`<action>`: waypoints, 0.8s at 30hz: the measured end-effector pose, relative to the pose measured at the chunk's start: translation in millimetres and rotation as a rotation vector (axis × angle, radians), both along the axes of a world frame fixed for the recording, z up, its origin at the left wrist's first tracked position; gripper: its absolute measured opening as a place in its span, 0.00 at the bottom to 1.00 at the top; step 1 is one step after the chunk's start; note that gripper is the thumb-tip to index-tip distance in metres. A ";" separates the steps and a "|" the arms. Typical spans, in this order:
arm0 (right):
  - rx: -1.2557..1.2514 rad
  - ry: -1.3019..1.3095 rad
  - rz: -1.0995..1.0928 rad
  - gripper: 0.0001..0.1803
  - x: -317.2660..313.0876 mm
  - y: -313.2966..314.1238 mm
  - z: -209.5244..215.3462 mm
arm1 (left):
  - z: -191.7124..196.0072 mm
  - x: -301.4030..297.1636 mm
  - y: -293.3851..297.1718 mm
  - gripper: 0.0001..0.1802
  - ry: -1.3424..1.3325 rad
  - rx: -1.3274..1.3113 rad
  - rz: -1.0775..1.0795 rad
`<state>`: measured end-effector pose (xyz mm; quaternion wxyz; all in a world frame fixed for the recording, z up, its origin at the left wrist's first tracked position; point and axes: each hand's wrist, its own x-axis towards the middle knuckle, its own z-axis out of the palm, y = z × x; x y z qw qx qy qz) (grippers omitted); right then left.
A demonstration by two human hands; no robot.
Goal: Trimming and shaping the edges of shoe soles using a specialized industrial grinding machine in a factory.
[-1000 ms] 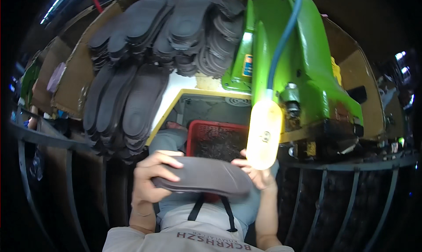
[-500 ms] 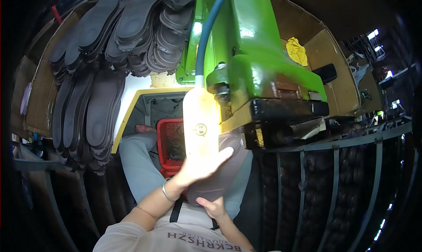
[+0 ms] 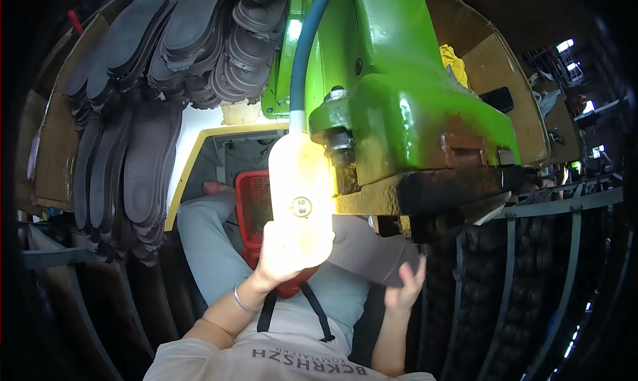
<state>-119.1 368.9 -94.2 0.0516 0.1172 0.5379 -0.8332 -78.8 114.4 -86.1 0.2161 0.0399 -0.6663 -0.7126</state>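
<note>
A dark grey-brown shoe sole [image 3: 375, 249] lies slantwise below the head of the green machine [image 3: 399, 108], its upper edge beneath the black and brass-coloured working part. My left hand [image 3: 278, 260] is at the sole's left side, partly covered by a glowing lamp [image 3: 302, 182]. The lamp hides its fingers and that end of the sole, so its grip does not show. My right hand [image 3: 407, 289] is beside the sole's right end, fingers apart and pointing up. Whether its fingertips touch the edge is unclear.
Stacks of similar soles [image 3: 153, 162] stand at the left on the white table with a yellow edge [image 3: 174, 188]. A red basket [image 3: 251, 182] sits below, between my legs. Cardboard boxes [image 3: 492, 69] flank the machine; metal rails [image 3: 558, 201] run along the right. A blue hose [image 3: 307, 42] leads to the lamp.
The sole has swung from pointing down toward me to lying out to the right. My right hand has moved right and its fingers have spread; my left hand has shifted left behind the lamp.
</note>
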 end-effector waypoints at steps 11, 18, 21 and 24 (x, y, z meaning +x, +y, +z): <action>-0.182 0.100 0.295 0.23 -67.5 -46.7 -6.0 | 39.4 48.0 -52.5 0.15 -0.234 0.176 0.177; -0.369 0.103 0.300 0.24 -52.7 -46.7 -85.6 | 12.7 114.2 -51.5 0.14 -0.330 0.474 0.178; -0.561 0.079 0.421 0.25 -51.1 -95.3 -31.7 | -3.5 136.3 -51.3 0.14 -0.446 0.444 -0.101; -0.273 0.380 0.668 0.29 -54.0 -104.6 -15.6 | 18.9 84.4 -32.3 0.15 -0.341 0.313 -0.118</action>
